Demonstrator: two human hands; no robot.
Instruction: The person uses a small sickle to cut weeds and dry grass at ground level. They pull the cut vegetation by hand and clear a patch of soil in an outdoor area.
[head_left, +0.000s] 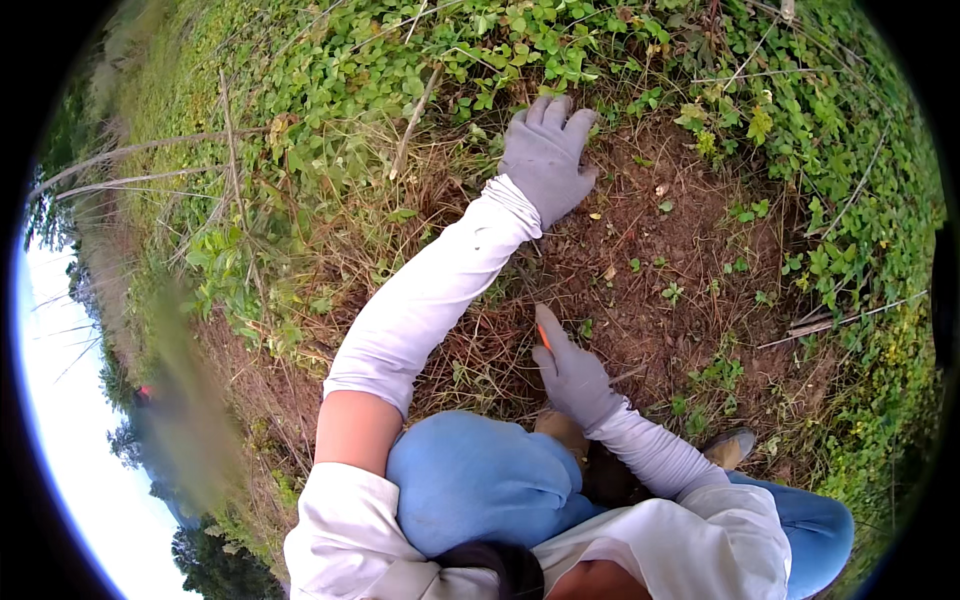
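My left hand (549, 159), in a grey glove, reaches forward with its fingers spread and palm down. Its fingertips are at the border of the low green leafy plants (517, 45), beside a patch of reddish-brown soil (652, 247). Closer to my knees, my right hand (576, 379), gloved alike, is closed around the orange handle (544, 337) of a hand tool. Most of that handle is covered by the glove. The tool's working end is hard to make out among the dry grass stems (480, 345), so its kind cannot be told.
Dry woody stalks (411, 127) stick up at the left, and a broken stick (817, 326) lies at the right. My blue-trousered knee (480, 480) and brown shoe (729, 448) are close to the right arm. A blurred stem (184, 405) crosses the left side.
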